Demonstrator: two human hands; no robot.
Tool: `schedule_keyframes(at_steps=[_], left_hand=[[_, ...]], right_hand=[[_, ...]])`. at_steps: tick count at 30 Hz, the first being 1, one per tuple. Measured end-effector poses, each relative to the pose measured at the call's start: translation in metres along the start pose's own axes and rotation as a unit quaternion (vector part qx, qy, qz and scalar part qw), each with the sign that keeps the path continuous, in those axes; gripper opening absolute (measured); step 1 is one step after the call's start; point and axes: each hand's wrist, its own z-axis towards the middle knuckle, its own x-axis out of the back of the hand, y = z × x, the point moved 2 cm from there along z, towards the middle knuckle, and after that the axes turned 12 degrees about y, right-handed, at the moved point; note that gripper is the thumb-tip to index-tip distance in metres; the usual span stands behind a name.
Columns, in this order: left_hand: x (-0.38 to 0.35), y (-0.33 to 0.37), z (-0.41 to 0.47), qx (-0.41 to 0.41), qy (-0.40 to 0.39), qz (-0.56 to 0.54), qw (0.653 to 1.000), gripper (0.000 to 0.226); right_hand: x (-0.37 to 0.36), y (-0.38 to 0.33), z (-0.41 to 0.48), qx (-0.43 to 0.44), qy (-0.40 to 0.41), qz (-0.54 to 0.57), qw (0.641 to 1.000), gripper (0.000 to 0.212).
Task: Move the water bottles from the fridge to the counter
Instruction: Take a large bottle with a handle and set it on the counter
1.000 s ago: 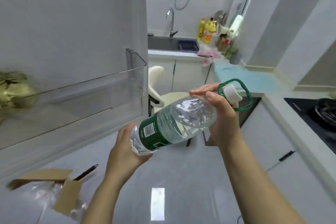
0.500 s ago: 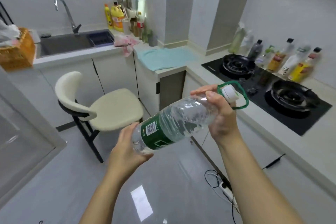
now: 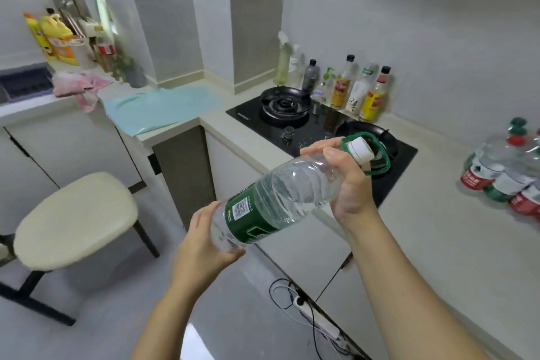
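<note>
Beside the counter (image 3: 438,228), fingers (image 3: 318,147) clasp the tilted bottle (image 3: 277,199).

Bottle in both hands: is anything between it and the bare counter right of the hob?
Nothing visible. Left hand and right hand hold the water bottle tilted beside bare counter; the placed bottles sit further right, by the wall.
</note>
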Motion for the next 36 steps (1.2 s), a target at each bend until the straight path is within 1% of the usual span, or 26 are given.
schedule_keyframes(at_steps=[2,3,4,7,10,12,13,14,17,19,22,25,28,30,32,34,36], left_hand=[[-0.034,0.016,0.007,-0.007,-0.011,-0.014,1.0,0.096],[-0.05,0.023,0.01,-0.01,-0.019,-0.018,1.0,0.096],[-0.066,0.03,0.014,-0.012,-0.028,-0.021,0.999,0.097],[-0.11,0.049,0.023,-0.018,-0.062,-0.037,0.997,0.097],[-0.151,0.066,0.037,-0.039,-0.095,-0.048,0.994,0.098],[-0.177,0.075,0.048,-0.052,-0.12,-0.049,0.99,0.099],[-0.19,0.08,0.053,-0.057,-0.131,-0.052,0.988,0.099],[-0.203,0.083,0.059,-0.063,-0.143,-0.057,0.986,0.098],[-0.244,0.094,0.077,-0.077,-0.183,-0.075,0.977,0.095],[-0.273,0.101,0.09,-0.081,-0.218,-0.091,0.968,0.094],[-0.324,0.116,0.11,-0.078,-0.275,-0.115,0.951,0.087],[-0.377,0.134,0.123,-0.073,-0.325,-0.129,0.934,0.083],[-0.419,0.158,0.128,-0.087,-0.356,-0.104,0.925,0.061],[-0.44,0.178,0.128,-0.118,-0.371,-0.07,0.918,0.054],[-0.461,0.192,0.125,-0.145,-0.396,-0.038,0.906,0.059],[-0.483,0.198,0.122,-0.165,-0.412,-0.015,0.896,0.07],[-0.502,0.201,0.119,-0.167,-0.41,-0.01,0.896,0.076]], right_hand=[[0.027,-0.008,0.02,0.009,0.012,-0.015,1.0,0.023],[0.041,-0.011,0.029,0.012,0.024,-0.022,0.999,0.018],[0.053,-0.015,0.037,0.013,0.032,-0.024,0.999,0.007],[0.089,-0.025,0.056,0.029,0.061,-0.037,0.997,0.002],[0.123,-0.031,0.074,0.037,0.085,-0.054,0.994,0.007],[0.144,-0.033,0.088,0.041,0.114,-0.067,0.99,0.027],[0.155,-0.033,0.095,0.039,0.13,-0.074,0.988,0.034],[0.165,-0.032,0.103,0.036,0.142,-0.078,0.986,0.033],[0.191,-0.031,0.127,0.046,0.164,-0.096,0.981,0.013],[0.203,-0.034,0.144,0.059,0.178,-0.116,0.975,0.006],[0.223,-0.04,0.171,0.071,0.221,-0.153,0.96,0.009],[0.245,-0.048,0.192,0.088,0.273,-0.194,0.938,0.005],[0.265,-0.056,0.206,0.101,0.318,-0.236,0.912,0.004],[0.274,-0.06,0.214,0.101,0.331,-0.26,0.902,0.006],[0.281,-0.06,0.223,0.094,0.343,-0.278,0.892,0.011],[0.291,-0.055,0.231,0.082,0.355,-0.314,0.877,0.021],[0.302,-0.051,0.24,0.069,0.36,-0.339,0.866,0.023]])
